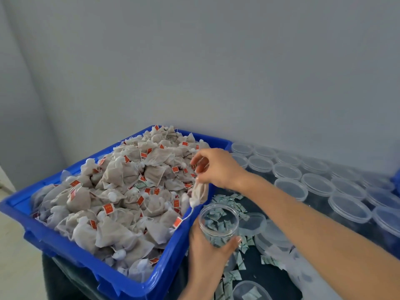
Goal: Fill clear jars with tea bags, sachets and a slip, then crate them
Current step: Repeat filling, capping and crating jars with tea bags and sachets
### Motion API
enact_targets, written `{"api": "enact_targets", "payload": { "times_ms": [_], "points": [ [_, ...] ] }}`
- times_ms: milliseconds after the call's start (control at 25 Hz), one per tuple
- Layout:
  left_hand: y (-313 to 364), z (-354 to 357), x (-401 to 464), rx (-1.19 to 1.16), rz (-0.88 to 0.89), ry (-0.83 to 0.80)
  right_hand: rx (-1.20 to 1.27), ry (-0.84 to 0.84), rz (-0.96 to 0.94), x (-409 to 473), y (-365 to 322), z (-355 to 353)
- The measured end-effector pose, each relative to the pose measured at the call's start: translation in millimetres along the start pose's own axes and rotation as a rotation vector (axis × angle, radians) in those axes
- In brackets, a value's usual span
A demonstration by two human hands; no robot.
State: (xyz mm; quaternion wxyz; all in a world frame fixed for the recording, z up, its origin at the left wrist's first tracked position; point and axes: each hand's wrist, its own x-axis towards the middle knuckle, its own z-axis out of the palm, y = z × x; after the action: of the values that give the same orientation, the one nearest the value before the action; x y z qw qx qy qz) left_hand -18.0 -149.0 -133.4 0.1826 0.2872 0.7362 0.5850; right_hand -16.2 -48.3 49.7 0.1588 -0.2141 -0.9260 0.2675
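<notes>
A dark worktop (270, 276) carries a blue crate (168, 263) at its left edge, lidded jars (318, 185) in rows along the back, and scattered sachets (233, 202) and loose lids (253, 224) between them.

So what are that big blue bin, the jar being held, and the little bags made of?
The blue bin looks like glossy moulded plastic: bright highlights, rounded rim. The jar in the left hand seems clear plastic, since sachets show through it. The tea bag hanging from the right hand looks like thin matte mesh or filter paper.
</notes>
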Motion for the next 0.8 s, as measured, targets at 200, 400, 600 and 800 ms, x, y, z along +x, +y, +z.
{"api": "enact_targets", "payload": {
  "times_ms": [200,400,600,800],
  "points": [
    [24.9,-7.8,-5.9,-0.198,0.147,-0.120,-0.036,0.088,0.004,-37.5,6.5,-40.6],
    [36.4,-4.0,-4.3,-0.190,0.124,-0.150,-0.088,-0.053,0.057,-62.0,11.3,-34.7],
    [58.8,-16.3,-8.5,-0.071,0.192,-0.188,-0.142,0.034,-0.007,-56.2,-9.7,-44.4],
    [89.4,-41.8,11.8,-0.023,0.260,-0.239,-0.229,0.031,-0.075,-43.4,-36.7,-36.9]
  ]
}}
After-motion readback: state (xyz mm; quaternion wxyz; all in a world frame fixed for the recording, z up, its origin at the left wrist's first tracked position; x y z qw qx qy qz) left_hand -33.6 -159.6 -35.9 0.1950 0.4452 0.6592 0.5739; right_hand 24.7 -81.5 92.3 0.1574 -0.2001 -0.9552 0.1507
